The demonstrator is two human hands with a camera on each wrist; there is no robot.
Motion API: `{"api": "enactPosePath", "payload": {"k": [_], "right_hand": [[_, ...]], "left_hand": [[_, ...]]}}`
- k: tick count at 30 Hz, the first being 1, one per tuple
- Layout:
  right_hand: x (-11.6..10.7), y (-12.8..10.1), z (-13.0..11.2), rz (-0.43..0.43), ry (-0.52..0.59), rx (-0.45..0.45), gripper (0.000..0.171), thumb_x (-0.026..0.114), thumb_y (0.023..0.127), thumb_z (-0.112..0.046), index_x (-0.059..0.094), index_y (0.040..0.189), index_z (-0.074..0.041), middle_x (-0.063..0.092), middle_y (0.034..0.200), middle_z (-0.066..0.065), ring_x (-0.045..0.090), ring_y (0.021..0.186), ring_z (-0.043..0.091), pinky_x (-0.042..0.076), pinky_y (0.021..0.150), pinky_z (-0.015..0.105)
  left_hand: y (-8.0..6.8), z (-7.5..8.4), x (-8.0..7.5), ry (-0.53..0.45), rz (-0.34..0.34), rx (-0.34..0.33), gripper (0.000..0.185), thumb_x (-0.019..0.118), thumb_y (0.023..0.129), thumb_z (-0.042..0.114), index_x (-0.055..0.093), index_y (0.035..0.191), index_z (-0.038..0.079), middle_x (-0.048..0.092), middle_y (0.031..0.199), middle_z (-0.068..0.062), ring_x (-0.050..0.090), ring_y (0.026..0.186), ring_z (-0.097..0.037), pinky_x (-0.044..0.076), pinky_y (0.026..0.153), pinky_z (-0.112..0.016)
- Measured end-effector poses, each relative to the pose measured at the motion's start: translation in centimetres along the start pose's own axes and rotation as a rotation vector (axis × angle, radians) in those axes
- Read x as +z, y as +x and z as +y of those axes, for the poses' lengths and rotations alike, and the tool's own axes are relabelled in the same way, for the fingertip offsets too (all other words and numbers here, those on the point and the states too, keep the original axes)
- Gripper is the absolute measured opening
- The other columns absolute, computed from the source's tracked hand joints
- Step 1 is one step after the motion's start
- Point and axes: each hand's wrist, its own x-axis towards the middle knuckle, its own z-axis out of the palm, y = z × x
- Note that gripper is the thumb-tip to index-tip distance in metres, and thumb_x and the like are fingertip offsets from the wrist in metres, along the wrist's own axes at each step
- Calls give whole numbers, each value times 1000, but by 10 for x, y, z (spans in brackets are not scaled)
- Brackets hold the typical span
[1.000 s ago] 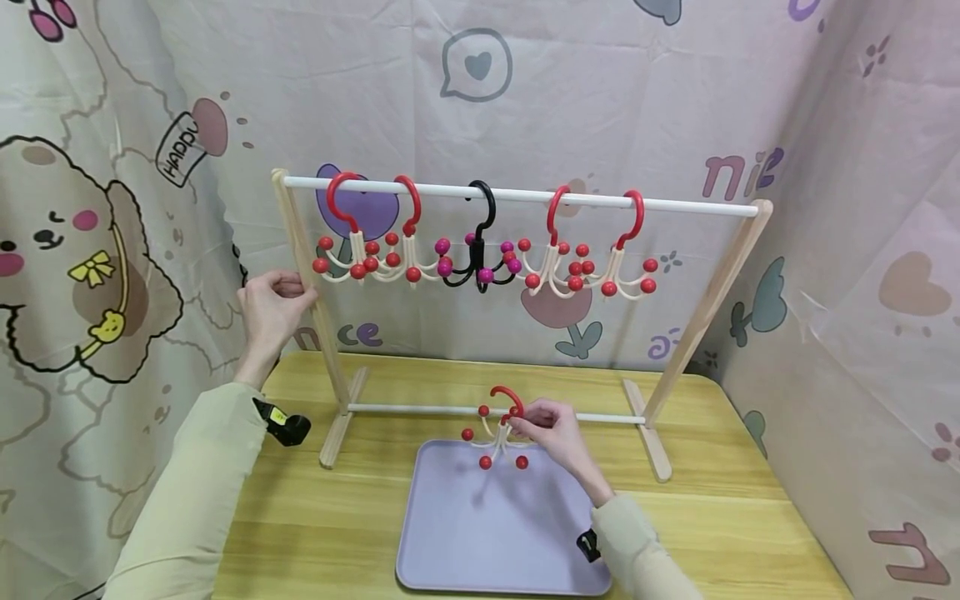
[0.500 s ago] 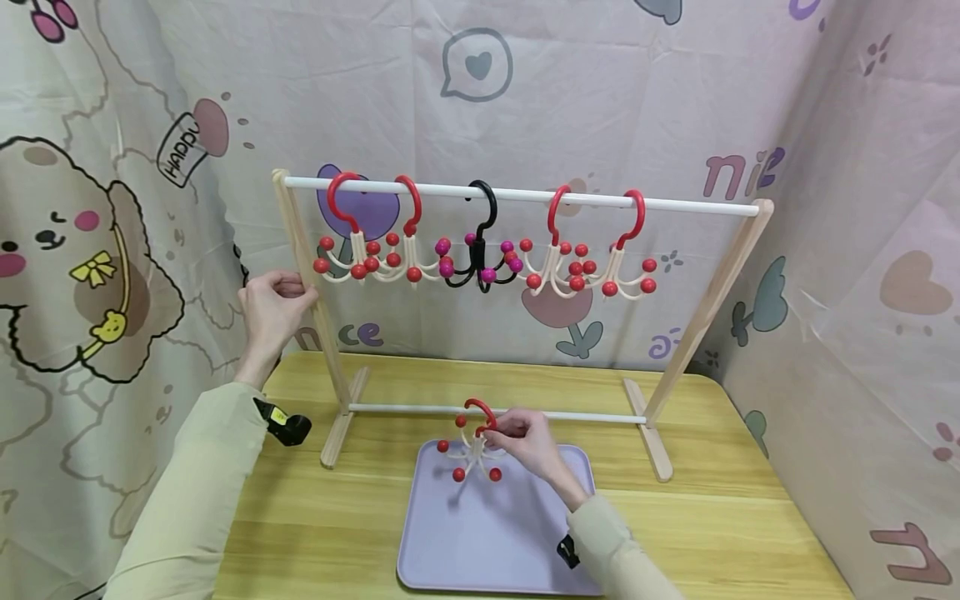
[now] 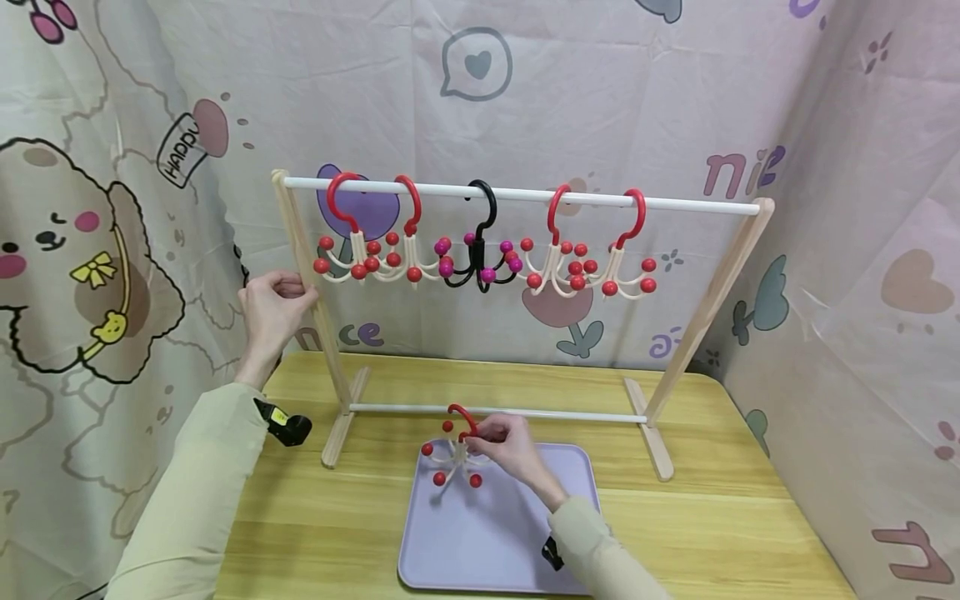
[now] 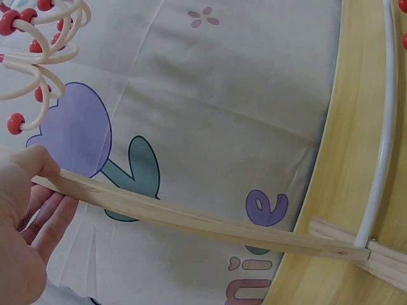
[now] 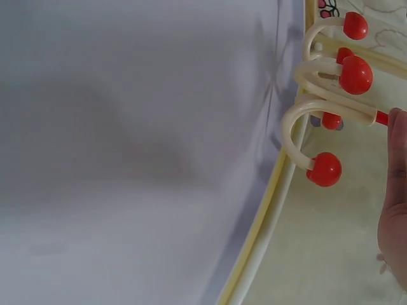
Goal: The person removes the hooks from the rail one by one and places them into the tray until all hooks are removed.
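One red-hooked cream plastic hanger with red ball tips (image 3: 452, 450) hangs pinched in the right hand (image 3: 510, 446) just above the lilac tray (image 3: 487, 542) on the wooden surface (image 3: 712, 517). Five similar hangers, four red and one black (image 3: 480, 242), hang on the wooden rack (image 3: 525, 196), whose left post the left hand (image 3: 270, 308) grips.

My right hand (image 5: 395, 210) is cut off at the picture's edge, and it hides the red hook of the cream multi-prong hanger (image 5: 318, 101).
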Motion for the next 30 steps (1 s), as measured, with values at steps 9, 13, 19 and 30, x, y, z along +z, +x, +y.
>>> {"api": "enactPosePath", "payload": {"k": [9, 13, 19, 30], "right_hand": [[10, 2, 2, 11, -26, 45, 10, 76, 86, -3, 74, 94, 3, 77, 93, 22, 73, 74, 6, 62, 71, 32], [13, 2, 0, 2, -30, 41, 10, 75, 86, -3, 74, 94, 4, 77, 92, 23, 74, 74, 10, 61, 70, 31], [16, 3, 2, -5, -35, 51, 11, 76, 86, -3, 74, 94, 4, 77, 92, 24, 76, 77, 22, 60, 68, 26], [17, 1, 1, -20, -74, 75, 8, 75, 87, -4, 75, 94, 0, 78, 91, 18, 72, 74, 5, 61, 73, 43]], "left_hand": [[1, 0, 0, -16, -12, -8, 23, 73, 83, 12, 74, 101, -3, 64, 69, 20, 51, 89, -3, 29, 109, -43], [0, 0, -1, -23, -18, -7, 24, 73, 83, 12, 74, 101, -4, 54, 64, 33, 47, 84, 3, 28, 111, -43], [0, 0, -1, -15, -26, -9, 24, 73, 84, 13, 73, 102, -4, 68, 70, 16, 46, 80, 6, 26, 111, -43], [0, -1, -1, -23, -7, -8, 24, 73, 83, 12, 73, 100, -4, 56, 66, 31, 47, 77, 9, 31, 109, -43]]}}
